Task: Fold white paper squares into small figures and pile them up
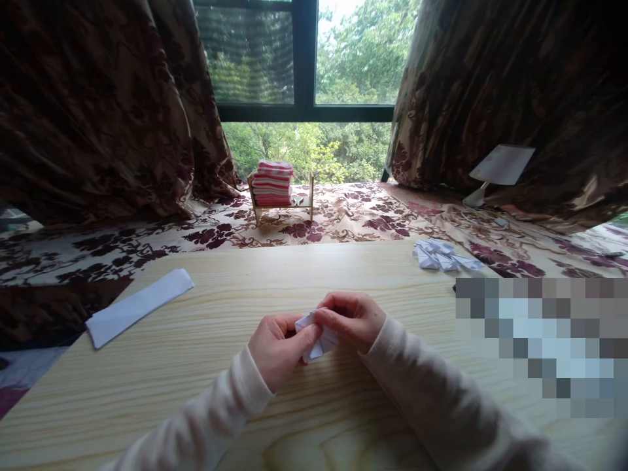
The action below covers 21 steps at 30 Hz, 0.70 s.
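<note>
- Above the pale, wood-grained worktop (220, 288), left hand (277, 350) and right hand (356, 320) are close together, each grip pinching the folded paper (324, 343).
- It looks small, white and creased, partly hidden.
- Long white paper (140, 309) lies left; folded pieces (437, 255) cluster far right.
- Beyond: floral cloth (343, 216), dark curtains (88, 111), window (305, 59).

Head camera: sat on the person's head, the single viewpoint, and looked forward and down
Table (220, 288): was seen from above at a slant, spreading from the bottom edge to mid-height
Left hand (279, 350) and right hand (353, 320): were near the lens, just below centre, seen from the wearer's side
Window (304, 108): faced the camera at top centre, farther off
Left curtain (88, 98) and right curtain (515, 85): flanked this wide view
</note>
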Each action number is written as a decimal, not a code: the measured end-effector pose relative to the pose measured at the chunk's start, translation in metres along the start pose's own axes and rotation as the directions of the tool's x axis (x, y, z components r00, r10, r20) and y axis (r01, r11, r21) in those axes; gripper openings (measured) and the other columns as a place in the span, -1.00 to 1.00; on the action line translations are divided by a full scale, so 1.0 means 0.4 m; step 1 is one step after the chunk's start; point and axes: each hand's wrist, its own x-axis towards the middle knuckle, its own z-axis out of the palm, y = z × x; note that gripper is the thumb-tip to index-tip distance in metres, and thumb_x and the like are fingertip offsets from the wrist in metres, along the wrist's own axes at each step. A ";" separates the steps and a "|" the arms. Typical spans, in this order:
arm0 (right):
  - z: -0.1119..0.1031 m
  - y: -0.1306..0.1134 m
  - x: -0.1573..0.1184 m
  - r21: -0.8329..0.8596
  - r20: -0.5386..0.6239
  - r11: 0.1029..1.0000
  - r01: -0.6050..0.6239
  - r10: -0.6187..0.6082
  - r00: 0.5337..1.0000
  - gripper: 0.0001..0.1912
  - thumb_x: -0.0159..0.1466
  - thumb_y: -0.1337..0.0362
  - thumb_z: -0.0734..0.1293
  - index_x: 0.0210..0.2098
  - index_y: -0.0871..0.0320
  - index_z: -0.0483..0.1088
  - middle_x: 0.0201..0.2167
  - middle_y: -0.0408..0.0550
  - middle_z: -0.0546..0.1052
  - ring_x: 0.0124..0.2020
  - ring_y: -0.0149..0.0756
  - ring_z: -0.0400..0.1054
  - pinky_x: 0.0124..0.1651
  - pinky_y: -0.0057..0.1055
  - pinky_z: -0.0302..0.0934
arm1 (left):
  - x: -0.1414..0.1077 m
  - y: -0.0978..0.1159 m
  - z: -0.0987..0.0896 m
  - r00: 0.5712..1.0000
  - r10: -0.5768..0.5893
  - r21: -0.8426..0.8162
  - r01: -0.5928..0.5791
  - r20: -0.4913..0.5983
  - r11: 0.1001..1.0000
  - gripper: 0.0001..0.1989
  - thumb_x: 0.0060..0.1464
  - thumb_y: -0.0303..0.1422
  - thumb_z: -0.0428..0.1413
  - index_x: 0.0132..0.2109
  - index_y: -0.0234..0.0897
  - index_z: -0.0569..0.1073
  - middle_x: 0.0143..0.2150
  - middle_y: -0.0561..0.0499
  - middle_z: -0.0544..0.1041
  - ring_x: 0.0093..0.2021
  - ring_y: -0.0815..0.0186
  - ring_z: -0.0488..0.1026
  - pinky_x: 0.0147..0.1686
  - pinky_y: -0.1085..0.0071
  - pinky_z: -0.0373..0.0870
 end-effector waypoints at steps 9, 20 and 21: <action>0.016 -0.011 -0.012 -0.198 0.032 0.976 0.091 -0.087 0.996 -0.81 0.08 0.23 0.26 -0.57 0.21 0.26 -0.69 -0.24 0.24 -0.63 -0.51 0.06 -0.60 -0.56 -0.02 | -0.010 0.010 0.003 0.998 0.006 0.044 -0.009 0.059 0.999 -0.70 -0.17 -0.18 0.09 -0.60 -0.35 0.33 -0.69 0.13 0.16 -0.63 0.47 0.07 -0.61 0.49 -0.01; 0.005 -0.010 -0.011 -0.193 0.128 0.976 0.101 -0.077 0.989 -0.76 0.12 0.19 0.23 -0.58 0.21 0.26 -0.69 -0.24 0.22 -0.62 -0.50 0.06 -0.58 -0.55 -0.03 | -0.015 0.016 0.011 0.996 -0.019 0.070 0.013 0.085 0.997 -0.69 -0.16 -0.18 0.06 -0.58 -0.38 0.40 -0.71 0.15 0.14 -0.66 0.51 0.00 -0.64 0.49 -0.11; 0.004 -0.009 -0.012 -0.183 0.156 0.977 0.107 -0.078 0.985 -0.77 0.11 0.18 0.23 -0.57 0.21 0.27 -0.68 -0.23 0.24 -0.62 -0.50 0.06 -0.58 -0.55 -0.03 | -0.017 0.014 0.012 0.995 -0.009 0.077 0.001 0.097 0.997 -0.70 -0.15 -0.20 0.06 -0.57 -0.39 0.40 -0.71 0.14 0.14 -0.66 0.51 0.00 -0.64 0.49 -0.10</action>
